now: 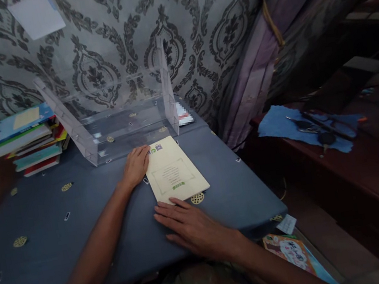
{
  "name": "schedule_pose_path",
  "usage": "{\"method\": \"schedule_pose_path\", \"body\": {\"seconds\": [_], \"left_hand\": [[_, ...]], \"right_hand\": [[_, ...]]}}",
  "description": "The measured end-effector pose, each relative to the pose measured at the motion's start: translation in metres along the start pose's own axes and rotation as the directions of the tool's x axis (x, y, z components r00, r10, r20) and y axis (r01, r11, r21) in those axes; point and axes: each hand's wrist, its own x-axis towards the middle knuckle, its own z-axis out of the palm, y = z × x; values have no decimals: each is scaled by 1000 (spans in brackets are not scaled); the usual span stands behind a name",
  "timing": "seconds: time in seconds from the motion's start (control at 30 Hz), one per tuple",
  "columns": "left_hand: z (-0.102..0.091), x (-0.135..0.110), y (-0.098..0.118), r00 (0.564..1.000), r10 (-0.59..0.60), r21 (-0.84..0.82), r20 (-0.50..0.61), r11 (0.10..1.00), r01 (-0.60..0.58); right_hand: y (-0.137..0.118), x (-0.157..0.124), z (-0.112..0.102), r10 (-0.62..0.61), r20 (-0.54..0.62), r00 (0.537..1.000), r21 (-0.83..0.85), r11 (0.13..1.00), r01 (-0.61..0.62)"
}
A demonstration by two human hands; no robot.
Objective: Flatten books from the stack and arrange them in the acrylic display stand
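Observation:
A thin cream-coloured booklet (172,170) lies flat on the dark blue tablecloth (61,221), its back cover up with a green frame and small codes at the far corner. My left hand (136,164) rests at the booklet's far left corner, fingers curled over its edge. My right hand (189,225) lies flat on the cloth, fingers stretched out, its fingertips touching the booklet's near left corner. Just behind the booklet stands a clear acrylic rack (116,120) with upright side panels.
A stack of colourful books (27,139) sits at the table's far left. Patterned wallpaper backs the table; a purple curtain (269,51) hangs to the right. A colourful book (295,252) lies on the floor. A dark wooden bench with a blue cloth (282,129) and tools is at right.

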Motion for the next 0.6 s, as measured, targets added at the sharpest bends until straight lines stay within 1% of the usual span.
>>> {"method": "schedule_pose_path", "body": {"seconds": [0.13, 0.3, 0.47, 0.6], "left_hand": [[-1, 0, 0, 1000, 6, 7, 7, 1000, -6], [-3, 0, 0, 1000, 8, 8, 18, 1000, -8], [-3, 1, 0, 1000, 2, 6, 28, 1000, -2], [-2, 1, 0, 1000, -3, 6, 29, 1000, 3]], "right_hand": [[6, -10, -4, 31, -22, 999, -13, 999, -31], [17, -27, -9, 74, -112, 991, -21, 997, -77], [33, -46, -16, 132, -191, 973, -22, 990, -138], [44, -57, -21, 186, -252, 950, -13, 981, -196]]}}
